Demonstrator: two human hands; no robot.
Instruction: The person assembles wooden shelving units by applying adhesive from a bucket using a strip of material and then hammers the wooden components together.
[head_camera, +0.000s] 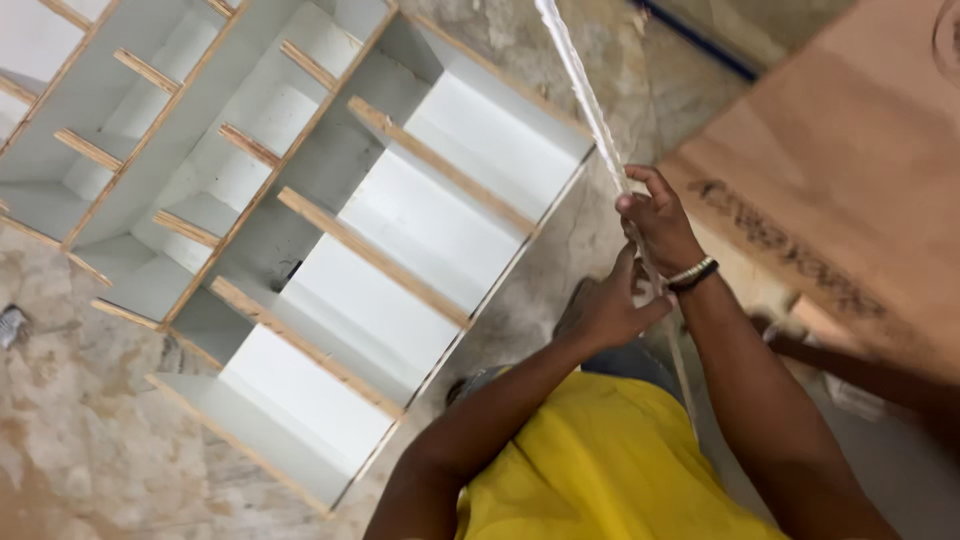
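White laminate strip (585, 95), thin and long, is seen running from the top edge of the view down to the two hands. It is gripped by the right hand (655, 225), whose fingers are closed around it; a beaded wristband (692, 274) is worn on that wrist. The left hand (608, 308) is placed just below, its fingers spread fairly wide and its thumb raised towards the strip; whether the strip is actually clasped by it cannot be told. Below the hands the strip is seen continuing downward beside the yellow shirt (590, 460).

To the left, a white shelving unit (330, 220) is shown lying on its back on the mottled stone floor (70, 440), with its compartments divided by panels whose raw wooden edges are exposed. At upper right, a brown plywood sheet (850, 170) is seen resting at an angle, close beside the right forearm.
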